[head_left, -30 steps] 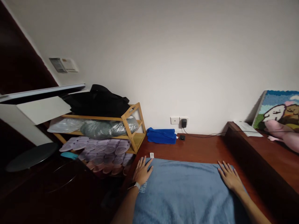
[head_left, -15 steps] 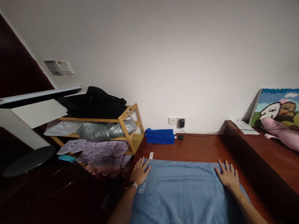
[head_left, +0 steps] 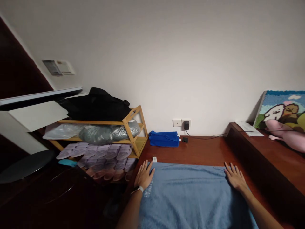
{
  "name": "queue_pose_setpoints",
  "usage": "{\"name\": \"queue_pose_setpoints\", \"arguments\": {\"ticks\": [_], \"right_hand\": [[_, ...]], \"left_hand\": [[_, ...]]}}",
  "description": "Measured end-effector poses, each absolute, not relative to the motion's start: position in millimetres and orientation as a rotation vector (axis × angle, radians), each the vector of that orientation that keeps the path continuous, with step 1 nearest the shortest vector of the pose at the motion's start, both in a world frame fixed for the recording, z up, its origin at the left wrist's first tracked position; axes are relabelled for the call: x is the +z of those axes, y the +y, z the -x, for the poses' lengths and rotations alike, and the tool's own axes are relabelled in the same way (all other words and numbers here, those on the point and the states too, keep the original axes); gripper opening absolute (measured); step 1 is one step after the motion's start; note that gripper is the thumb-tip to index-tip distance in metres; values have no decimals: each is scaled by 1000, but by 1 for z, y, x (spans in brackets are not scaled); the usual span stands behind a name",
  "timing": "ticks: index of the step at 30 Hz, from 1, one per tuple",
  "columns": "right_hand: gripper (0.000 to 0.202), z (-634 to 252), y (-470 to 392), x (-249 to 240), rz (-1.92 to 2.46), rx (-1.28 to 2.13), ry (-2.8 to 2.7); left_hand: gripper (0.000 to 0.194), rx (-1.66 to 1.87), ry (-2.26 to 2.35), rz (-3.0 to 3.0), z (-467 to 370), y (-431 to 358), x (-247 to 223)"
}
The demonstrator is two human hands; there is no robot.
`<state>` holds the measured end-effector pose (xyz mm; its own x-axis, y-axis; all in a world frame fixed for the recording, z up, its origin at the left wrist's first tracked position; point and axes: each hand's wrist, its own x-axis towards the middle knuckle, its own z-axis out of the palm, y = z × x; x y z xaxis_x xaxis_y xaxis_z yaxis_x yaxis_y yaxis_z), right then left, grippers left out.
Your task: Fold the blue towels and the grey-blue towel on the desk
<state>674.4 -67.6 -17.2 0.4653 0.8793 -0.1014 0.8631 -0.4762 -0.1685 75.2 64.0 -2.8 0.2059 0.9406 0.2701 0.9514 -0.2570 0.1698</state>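
Plain pale wall behind, reddish wooden tabletop below, higher wooden ledge along the right side. Spread flat over the near part of the tabletop: light blue towel, far edge running straight between the two hands, small white tag poking out at the far left corner, pale lettering along the left hem.

Left hand flat on the far left corner, fingers open and fanned, palm down, watch band at the wrist. Right hand flat on the far right corner, fingers likewise spread and pressing, gripping nothing. Both touching the cloth, well apart from each other.

Likely handling: soft, limp, light, with no stiffness to hold a shape; terry pile probably grippy against skin, but apt to slide on polished wood. Not fragile. Best taken by pinching the two far corners under the hands, or the far edge between them; lifted by one corner alone, sure to sag and bunch.

Elsewhere: folded dark blue cloth against the wall, well apart from the towel; wall socket with black plug and cord just beside it. Left of the table, bamboo rack with bagged bundles, rows of lilac slippers, black bag on top. Right, woolly picture leaning on the ledge.
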Motion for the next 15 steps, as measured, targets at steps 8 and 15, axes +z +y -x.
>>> {"name": "queue_pose_setpoints", "arguments": {"ticks": [8,15], "right_hand": [[74,-659,-71,-18,2633,80,-1510],[73,-654,-69,-13,2666,52,-1472]], "left_hand": [[57,-495,-1902,2411,-77,64,0],[53,-497,-1925,2390,-76,68,-3]]}}
